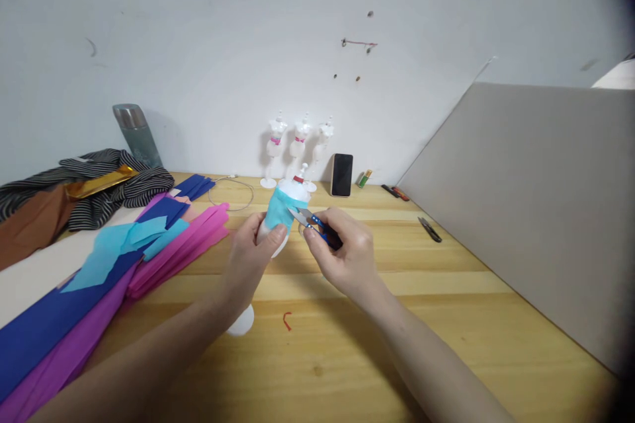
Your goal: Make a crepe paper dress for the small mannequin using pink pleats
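My left hand [260, 238] grips a small white mannequin [296, 190] by its lower body, tilted to the right at the top. Light blue crepe paper [279, 210] wraps its torso, and a red band [298, 179] circles its neck. In my right hand [347, 244] is a pair of thread snips [325, 230] with blue handles. The blade tips touch or nearly touch the blue paper at the mannequin's right side. Below my left hand the mannequin's round white base [241, 321] shows. A curled red scrap [287, 321] lies on the wooden table.
Three white mannequins [300, 135] stand against the wall beside a phone [342, 175]. Coloured crepe paper [178, 248], striped cloth [119, 165] and a bottle [137, 135] occupy the left. A small green-labelled bottle [365, 178], another pair of snips [429, 229] and a white panel [536, 198] are right.
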`<state>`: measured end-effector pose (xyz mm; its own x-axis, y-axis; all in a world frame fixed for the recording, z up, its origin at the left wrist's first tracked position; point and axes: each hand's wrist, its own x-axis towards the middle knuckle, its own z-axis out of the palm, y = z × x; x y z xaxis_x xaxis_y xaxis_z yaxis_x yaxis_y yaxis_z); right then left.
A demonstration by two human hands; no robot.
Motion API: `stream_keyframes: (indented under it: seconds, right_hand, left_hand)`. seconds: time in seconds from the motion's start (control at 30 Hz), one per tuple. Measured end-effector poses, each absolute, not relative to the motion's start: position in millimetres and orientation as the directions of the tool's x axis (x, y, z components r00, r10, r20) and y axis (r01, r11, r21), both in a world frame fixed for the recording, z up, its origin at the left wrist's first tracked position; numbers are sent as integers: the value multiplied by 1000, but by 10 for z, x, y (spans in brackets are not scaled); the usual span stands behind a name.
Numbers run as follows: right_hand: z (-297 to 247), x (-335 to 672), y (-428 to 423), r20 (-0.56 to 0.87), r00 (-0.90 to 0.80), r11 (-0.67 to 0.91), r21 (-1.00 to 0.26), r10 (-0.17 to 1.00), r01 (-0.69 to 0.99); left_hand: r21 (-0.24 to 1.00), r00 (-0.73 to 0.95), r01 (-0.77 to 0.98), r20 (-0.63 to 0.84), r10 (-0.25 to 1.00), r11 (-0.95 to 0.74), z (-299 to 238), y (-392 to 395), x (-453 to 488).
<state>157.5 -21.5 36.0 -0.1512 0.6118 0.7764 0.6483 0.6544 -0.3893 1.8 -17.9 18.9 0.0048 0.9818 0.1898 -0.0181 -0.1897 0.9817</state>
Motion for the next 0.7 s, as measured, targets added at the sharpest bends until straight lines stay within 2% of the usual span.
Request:
stream_keyframes:
  seconds: [0.4, 0.7]
  right_hand:
    - [366, 1580, -221, 738, -143, 638, -449, 660, 626]
    - [368, 1579, -230, 782, -134, 640, -385, 609, 665]
  left_hand:
    - [989, 35, -60, 141, 989, -138, 192, -181, 10]
    - [986, 38, -77, 151, 988, -148, 145, -157, 2]
